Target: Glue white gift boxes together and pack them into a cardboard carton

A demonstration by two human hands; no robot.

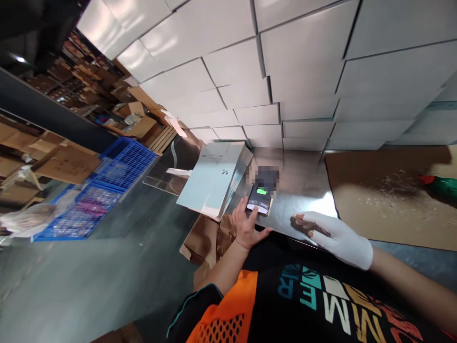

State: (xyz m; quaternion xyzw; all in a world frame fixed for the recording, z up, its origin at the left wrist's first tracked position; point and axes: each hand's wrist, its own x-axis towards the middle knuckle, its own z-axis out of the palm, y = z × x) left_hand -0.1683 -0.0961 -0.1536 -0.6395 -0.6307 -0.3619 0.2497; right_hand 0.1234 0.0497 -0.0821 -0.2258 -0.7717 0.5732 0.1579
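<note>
My left hand (246,227) is bare and rests on the metal table (303,190), its fingers touching the near end of a phone (260,200) with a lit screen that lies flat on the table. My right hand (335,236) wears a white glove with cut fingertips and lies flat on the table edge, fingers spread, holding nothing. A pale box (214,178) lies just left of the phone.
A wall of stacked white boxes (303,71) rises behind the table. A brown cardboard sheet (392,195) covers the table's right side, with a green and red object (441,186) on it. Blue crates (107,186) and cardboard boxes (67,164) stand at left. Brown paper (205,243) hangs below the table.
</note>
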